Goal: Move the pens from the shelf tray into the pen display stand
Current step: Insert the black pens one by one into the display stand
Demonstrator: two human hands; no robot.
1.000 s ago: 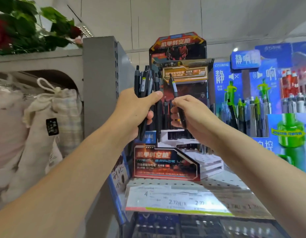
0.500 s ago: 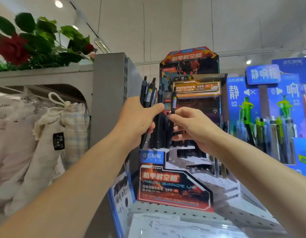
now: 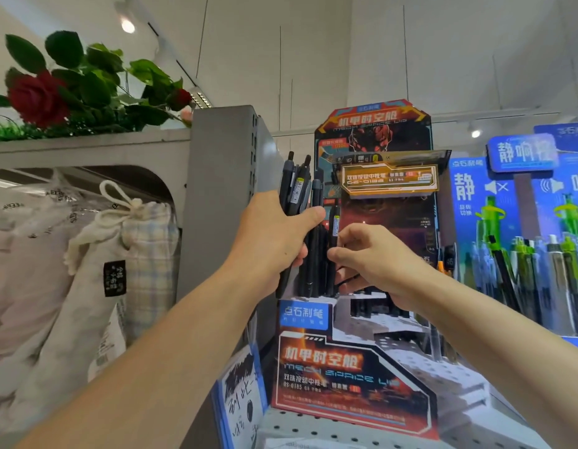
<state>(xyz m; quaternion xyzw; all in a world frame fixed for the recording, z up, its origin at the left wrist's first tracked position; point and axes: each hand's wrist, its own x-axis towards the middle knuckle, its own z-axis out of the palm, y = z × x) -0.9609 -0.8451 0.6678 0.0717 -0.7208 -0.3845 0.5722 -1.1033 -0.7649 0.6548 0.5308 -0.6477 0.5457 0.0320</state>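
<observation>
My left hand (image 3: 274, 241) grips a bundle of black pens (image 3: 295, 189), held upright just left of the pen display stand (image 3: 352, 377). My right hand (image 3: 375, 257) pinches a single black pen (image 3: 333, 228) between thumb and forefinger. That pen stands upright over the stand's top tier, beside several black pens (image 3: 313, 270) standing in it. The stand is a stepped cardboard rack with an orange and black front panel and a tall printed backboard (image 3: 375, 131). The shelf tray is out of view.
A grey shelf upright (image 3: 223, 196) rises just left of my left hand. Cloth drawstring bags (image 3: 119, 254) hang further left, under a ledge with artificial roses (image 3: 38, 98). A blue display with green and grey pens (image 3: 527, 264) stands to the right. The perforated shelf (image 3: 313, 429) carries the stand.
The view has tilted upward. My right hand has lowered its single pen from a tilt in front of the backboard to upright among the pens in the top tier. The left hand keeps its bundle.
</observation>
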